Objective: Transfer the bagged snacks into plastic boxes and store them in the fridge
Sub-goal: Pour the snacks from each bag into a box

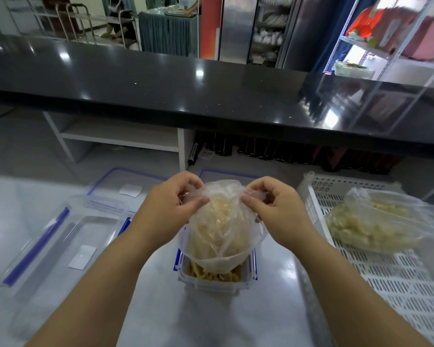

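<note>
A clear plastic bag of pale yellow snacks (219, 231) hangs mouth-down over a small clear plastic box (211, 284) with blue clips. Yellow snack sticks lie in the box under the bag. My left hand (171, 209) pinches the bag's upper left corner. My right hand (273, 211) pinches its upper right corner. A second bag of pale snacks (368, 224) lies on the white slotted tray (386, 284) at the right.
An empty clear box (60, 246) with blue seals sits to the left on the grey worktop. Two clear lids with blue rims (125, 186) lie behind it and the bag. A black counter (186, 91) runs across above open shelves.
</note>
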### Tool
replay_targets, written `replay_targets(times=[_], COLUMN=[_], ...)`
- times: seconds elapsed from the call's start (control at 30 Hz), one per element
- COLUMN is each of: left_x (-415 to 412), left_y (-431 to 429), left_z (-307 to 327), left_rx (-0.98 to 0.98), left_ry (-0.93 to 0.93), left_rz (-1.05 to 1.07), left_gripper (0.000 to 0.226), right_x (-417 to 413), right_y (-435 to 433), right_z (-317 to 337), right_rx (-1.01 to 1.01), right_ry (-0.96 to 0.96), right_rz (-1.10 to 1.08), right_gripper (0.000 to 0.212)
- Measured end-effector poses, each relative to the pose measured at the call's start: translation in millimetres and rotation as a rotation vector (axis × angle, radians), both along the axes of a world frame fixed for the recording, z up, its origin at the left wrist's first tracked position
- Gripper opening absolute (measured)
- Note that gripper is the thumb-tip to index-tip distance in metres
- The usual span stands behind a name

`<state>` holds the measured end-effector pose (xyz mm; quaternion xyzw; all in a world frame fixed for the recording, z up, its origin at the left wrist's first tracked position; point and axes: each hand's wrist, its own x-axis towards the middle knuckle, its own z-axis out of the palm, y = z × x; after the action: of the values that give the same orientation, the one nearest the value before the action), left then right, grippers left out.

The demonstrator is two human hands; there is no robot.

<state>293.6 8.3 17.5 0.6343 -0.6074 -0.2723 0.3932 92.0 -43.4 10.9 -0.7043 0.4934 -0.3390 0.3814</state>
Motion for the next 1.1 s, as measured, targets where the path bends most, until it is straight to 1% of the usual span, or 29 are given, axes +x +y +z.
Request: replay_targets(times=[0.07,0.1,0.2,0.27,0.37,0.43,0.5,0.57,0.67,0.73,0.87,0.93,1.03,1.1], left_x=[1,1,3,4,5,5,4,5,5,5,0,-12,-41,-64], left_y=[-1,-2,-3,-3,-4,-4,-5,-5,-5,-6,-13,-17,-23,-26], left_z=[-5,-8,-12,-12,-10,-10,-12,-13,-9,-4,11,16,18,15], left_rx=[0.044,0.053,0.027,0.004,-0.069,-0.082,-0.042,-0.026,-0.091,-0.166,-0.273,-0.288,-0.253,-0.224], left_ry=[-0.065,-0.061,-0.003,-0.007,-0.03,-0.06,-0.052,-0.025,-0.035,-0.069,-0.077,-0.055,-0.018,-0.037], left_rz=[0.003,0.014,0.074,0.087,0.096,0.089,0.073,0.064,0.078,0.073,-0.026,-0.084,-0.174,-0.24], left_gripper=[0.008,0.004,0.003,0.003,0.003,0.004,0.007,0.011,0.017,0.022,0.027,0.024,0.006,0.005], right_x=[1,1,3,2,1,1,1,-1,-6,-14,-40,-59,-95,-124], right_y=[-2,-2,-3,-2,-3,-4,-5,-8,-8,-5,8,18,36,49], right_z=[-3,-5,-6,-6,-5,-6,-10,-13,-10,-4,12,19,28,29], right_rx=[0.044,0.062,0.012,-0.04,-0.18,-0.171,-0.061,-0.023,-0.103,-0.193,-0.376,-0.444,-0.454,-0.411], right_ry=[0.148,0.181,0.112,0.05,-0.002,0.074,0.137,0.078,-0.011,-0.026,-0.057,-0.06,-0.048,-0.05], right_rz=[0.028,0.04,-0.009,-0.04,-0.108,-0.089,-0.047,-0.063,-0.098,-0.131,-0.239,-0.299,-0.406,-0.471], right_gripper=[0.005,0.005,0.004,0.005,0.005,0.003,0.003,0.005,0.007,0.007,0.009,0.01,0.013,0.019])
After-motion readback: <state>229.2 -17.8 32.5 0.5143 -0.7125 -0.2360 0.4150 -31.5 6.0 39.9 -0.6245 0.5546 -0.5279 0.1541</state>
